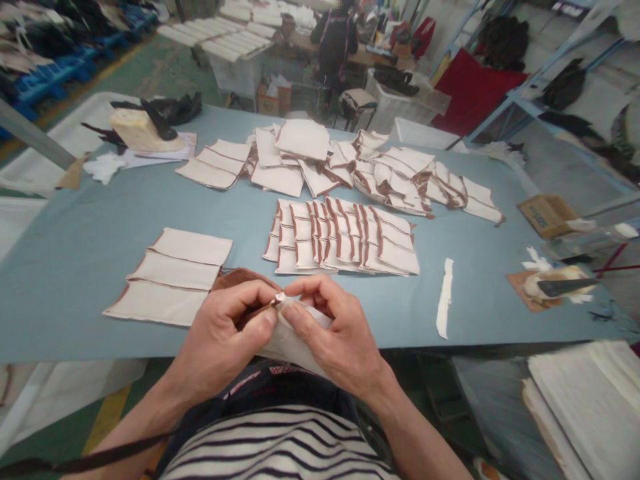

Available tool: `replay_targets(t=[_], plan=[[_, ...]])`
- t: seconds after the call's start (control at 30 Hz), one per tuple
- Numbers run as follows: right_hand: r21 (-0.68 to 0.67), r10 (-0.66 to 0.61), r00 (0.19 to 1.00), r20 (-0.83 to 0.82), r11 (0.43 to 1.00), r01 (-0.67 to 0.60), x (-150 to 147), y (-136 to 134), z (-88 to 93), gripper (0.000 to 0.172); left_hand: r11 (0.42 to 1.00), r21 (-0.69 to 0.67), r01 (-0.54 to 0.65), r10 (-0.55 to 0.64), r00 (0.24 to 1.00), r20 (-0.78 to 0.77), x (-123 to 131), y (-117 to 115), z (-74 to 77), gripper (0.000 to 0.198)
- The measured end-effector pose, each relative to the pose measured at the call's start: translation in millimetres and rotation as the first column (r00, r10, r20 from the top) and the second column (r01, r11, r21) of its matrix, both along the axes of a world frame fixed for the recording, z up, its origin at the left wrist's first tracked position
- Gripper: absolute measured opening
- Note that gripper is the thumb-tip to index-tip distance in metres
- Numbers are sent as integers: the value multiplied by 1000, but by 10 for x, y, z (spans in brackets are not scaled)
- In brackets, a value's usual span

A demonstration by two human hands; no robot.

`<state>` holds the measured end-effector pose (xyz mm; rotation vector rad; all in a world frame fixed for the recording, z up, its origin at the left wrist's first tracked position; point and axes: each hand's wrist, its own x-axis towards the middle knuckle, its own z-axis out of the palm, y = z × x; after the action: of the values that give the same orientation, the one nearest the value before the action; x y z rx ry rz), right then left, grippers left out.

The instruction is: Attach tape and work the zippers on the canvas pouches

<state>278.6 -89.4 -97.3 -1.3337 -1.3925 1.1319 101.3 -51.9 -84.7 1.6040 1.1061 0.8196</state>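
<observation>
At the near edge of the blue bench point(75, 267), the left hand point(220, 330) and the right hand point(337, 333) meet over a cream-and-brown fabric piece point(295, 348), each grip clamped on it, thumb against fingers. A small white bit point(281, 297) shows between the fingertips, too blurred to name. The fabric piece sits just in front of a striped top point(270, 447), its cream part by the right hand, its brown part beside the left one.

Left of the hands lies a flat cream panel point(173, 273) with dark seams across it; whether it joins the held piece I cannot tell. Beyond the hands, a row of overlapping panels point(395, 243) lies on the bench, and behind that a loose pile of panels point(303, 140) spreads out. A white strip point(445, 300) lies to the right of the row, apart from the hands. Near the right end, a pale block point(537, 288) rests on a brown sheet point(520, 287), near a cardboard box point(549, 215). Past the bench, a person in dark clothing point(335, 37) stands near a stool point(357, 100).
</observation>
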Motion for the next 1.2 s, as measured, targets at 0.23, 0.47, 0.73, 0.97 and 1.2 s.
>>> replay_targets(t=[0.23,0.47,0.73,0.97,1.2], plan=[[-102,-47,997,-56,994,41,-40,44,-73,19,978,203,-48,65,995,-80,55,-33,-12,22],[-262,65,896,-439,945,-197,-21,167,-201,34,920,392,-11,58,992,-108,82,-90,-88,23],[-70,96,991,-94,992,-103,-97,176,-320,18,809,588,17,124,972,-198,123,-139,-242,23],[-130,209,977,-47,968,-213,-97,312,-194,22,922,386,27,37,987,-157,-15,-28,-295,20],[-119,167,937,308,984,-136,-117,533,-298,40,973,23,228,-229,967,107,-62,159,18,19]])
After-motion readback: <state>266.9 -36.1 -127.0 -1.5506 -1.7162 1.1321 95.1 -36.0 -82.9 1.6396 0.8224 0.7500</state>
